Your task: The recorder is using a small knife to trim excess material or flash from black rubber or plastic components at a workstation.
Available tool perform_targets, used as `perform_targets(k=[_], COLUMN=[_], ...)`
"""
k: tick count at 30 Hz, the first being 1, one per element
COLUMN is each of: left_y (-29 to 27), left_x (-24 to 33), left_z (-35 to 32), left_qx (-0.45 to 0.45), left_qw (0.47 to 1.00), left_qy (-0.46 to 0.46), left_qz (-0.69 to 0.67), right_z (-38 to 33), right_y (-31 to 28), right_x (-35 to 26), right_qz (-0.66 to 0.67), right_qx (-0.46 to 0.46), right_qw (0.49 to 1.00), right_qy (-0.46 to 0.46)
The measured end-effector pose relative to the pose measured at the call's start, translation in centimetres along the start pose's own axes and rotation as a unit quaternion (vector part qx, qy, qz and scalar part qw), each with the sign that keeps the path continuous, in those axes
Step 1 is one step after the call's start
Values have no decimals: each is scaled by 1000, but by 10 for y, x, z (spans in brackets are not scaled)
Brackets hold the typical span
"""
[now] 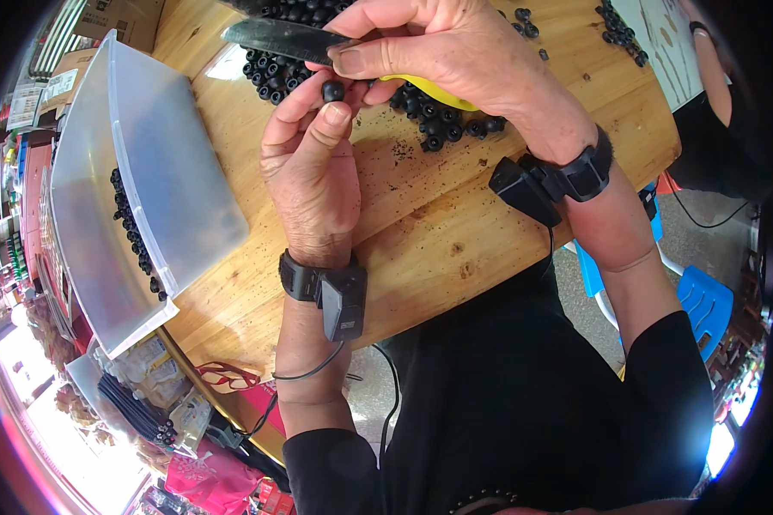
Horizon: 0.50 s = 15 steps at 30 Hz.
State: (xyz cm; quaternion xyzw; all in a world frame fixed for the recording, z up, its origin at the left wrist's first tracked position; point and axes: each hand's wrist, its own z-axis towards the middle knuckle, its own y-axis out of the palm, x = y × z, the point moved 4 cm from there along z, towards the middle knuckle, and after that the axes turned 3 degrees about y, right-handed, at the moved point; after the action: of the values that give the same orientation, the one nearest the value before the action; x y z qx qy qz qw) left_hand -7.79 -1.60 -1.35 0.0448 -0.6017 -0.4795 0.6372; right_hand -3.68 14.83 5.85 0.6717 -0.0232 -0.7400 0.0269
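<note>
Pinched between the thumb and fingers of my left hand is a small round black piece. My right hand is closed on a knife with a yellow handle, its dark blade pointing left above the left fingertips. Both hands are close together over the wooden table. Behind and beneath them lies a heap of similar black pieces, several showing a hole, and more of them spread out by the yellow handle. Dark crumbs are scattered on the wood near my hands.
A translucent plastic bin stands at the left with black pieces inside. Red-framed glasses rest at the table's near left edge. More black pieces lie far right, near another person's arm. A blue chair is at the right.
</note>
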Motion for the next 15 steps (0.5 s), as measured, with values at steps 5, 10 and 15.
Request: perform_targets(k=[5,10,15], left_y=[6,6,-6], left_x=[4,5,4], left_z=[-1,0,1], left_qx=[39,-2,24], left_qw=[999,1000,999], left_qy=[-19,-5,4], left_qz=[-25,10,37], right_z=[-5,-3,-5], right_y=[2,5,12], right_x=[-10,-7,-2], right_qz=[-84,-103,-145], right_qx=[-4,-27,0], right_qw=[996,985,984], right_qy=[-43,-134,-103])
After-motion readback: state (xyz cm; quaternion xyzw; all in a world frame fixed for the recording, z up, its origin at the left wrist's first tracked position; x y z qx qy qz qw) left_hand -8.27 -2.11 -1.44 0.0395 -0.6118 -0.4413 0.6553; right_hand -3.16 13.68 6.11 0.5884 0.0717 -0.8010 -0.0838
